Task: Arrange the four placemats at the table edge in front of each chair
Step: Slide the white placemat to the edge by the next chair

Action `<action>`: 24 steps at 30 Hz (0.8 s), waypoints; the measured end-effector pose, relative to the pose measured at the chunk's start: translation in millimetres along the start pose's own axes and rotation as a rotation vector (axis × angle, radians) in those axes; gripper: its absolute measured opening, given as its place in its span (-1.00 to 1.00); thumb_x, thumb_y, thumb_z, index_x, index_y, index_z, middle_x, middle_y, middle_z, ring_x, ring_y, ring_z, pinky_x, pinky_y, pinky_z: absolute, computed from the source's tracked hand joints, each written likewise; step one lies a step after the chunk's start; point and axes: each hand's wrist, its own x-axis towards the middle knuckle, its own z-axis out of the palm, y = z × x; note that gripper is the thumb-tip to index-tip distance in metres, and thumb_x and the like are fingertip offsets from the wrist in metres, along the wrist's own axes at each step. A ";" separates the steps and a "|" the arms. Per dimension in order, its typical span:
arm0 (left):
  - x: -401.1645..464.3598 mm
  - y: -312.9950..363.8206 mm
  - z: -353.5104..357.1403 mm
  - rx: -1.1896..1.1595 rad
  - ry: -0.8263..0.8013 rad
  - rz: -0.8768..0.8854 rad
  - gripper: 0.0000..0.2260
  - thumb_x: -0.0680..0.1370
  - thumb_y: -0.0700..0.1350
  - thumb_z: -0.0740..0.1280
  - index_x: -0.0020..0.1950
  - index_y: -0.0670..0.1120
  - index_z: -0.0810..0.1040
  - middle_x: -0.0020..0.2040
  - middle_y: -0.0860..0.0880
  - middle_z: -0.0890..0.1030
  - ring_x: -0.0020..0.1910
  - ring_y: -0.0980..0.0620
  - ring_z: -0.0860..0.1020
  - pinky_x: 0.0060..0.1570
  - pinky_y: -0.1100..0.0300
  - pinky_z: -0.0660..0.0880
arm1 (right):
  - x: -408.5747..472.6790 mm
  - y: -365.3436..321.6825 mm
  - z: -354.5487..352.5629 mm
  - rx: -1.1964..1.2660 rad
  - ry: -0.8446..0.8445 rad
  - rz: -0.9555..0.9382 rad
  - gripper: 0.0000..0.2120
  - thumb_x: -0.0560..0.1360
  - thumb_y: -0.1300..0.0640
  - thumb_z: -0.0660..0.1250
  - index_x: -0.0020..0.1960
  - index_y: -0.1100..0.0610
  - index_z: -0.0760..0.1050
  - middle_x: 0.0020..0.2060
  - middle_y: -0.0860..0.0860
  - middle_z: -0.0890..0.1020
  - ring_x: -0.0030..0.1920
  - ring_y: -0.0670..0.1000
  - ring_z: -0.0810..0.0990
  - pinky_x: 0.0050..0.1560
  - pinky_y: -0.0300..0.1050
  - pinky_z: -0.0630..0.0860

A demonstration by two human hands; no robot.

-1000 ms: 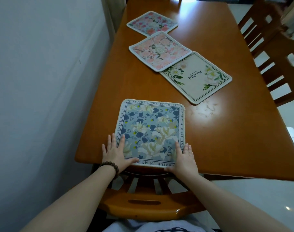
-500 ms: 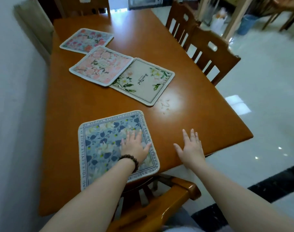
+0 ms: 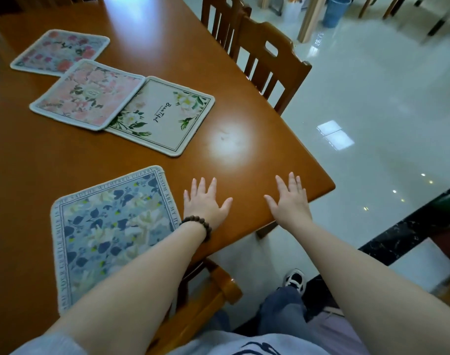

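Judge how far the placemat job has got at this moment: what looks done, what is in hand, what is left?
Done: the blue floral placemat lies at the table edge above the near chair. In hand: nothing; the left hand and right hand are open and empty over bare wood. Left: the cream placemat, the pink placemat overlapping it, and the far rose placemat lie mid-table.

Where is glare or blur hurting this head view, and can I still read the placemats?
Head view: a bright glare patch sits on the bare table right of the cream placemat; window reflections streak the floor. Wide-angle bending curves the edges. The blue placemat is sharp; the far pink placemat is slightly soft.
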 end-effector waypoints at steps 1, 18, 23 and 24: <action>4.3 9.3 1.0 -0.007 0.013 -0.005 -0.34 0.54 0.31 0.02 0.55 0.06 -0.04 0.57 -0.07 -0.02 0.53 -0.07 -0.14 0.47 -0.10 -0.11 | 9.8 6.0 -2.9 -0.003 -0.003 -0.016 -0.36 0.57 -0.23 0.04 0.53 -0.01 -0.05 0.54 0.11 -0.10 0.52 0.12 -0.19 0.46 0.07 -0.13; 91.8 212.6 3.2 -0.119 0.245 -0.462 -0.37 0.56 0.28 0.04 0.55 0.04 0.00 0.56 -0.10 0.02 0.53 -0.09 -0.09 0.46 -0.13 -0.07 | 194.2 127.2 -108.8 -0.096 -0.124 -0.517 -0.40 0.58 -0.22 0.01 0.54 -0.01 -0.01 0.54 0.10 -0.05 0.52 0.12 -0.16 0.50 0.09 -0.13; 120.0 237.7 -2.9 -0.124 0.233 -0.520 -0.37 0.56 0.28 0.03 0.55 0.04 -0.02 0.56 -0.11 0.01 0.53 -0.10 -0.10 0.46 -0.15 -0.06 | 232.1 130.2 -130.5 -0.056 -0.126 -0.604 -0.42 0.58 -0.22 0.03 0.52 0.00 0.07 0.54 0.10 -0.03 0.52 0.10 -0.17 0.50 0.10 -0.14; 126.2 243.9 -3.2 -0.127 0.232 -0.527 -0.37 0.57 0.27 0.03 0.55 0.04 -0.03 0.56 -0.11 0.00 0.53 -0.10 -0.10 0.46 -0.14 -0.07 | 239.2 131.3 -132.8 -0.052 -0.127 -0.621 -0.42 0.58 -0.21 0.03 0.52 0.00 0.08 0.54 0.10 -0.02 0.52 0.10 -0.17 0.49 0.09 -0.14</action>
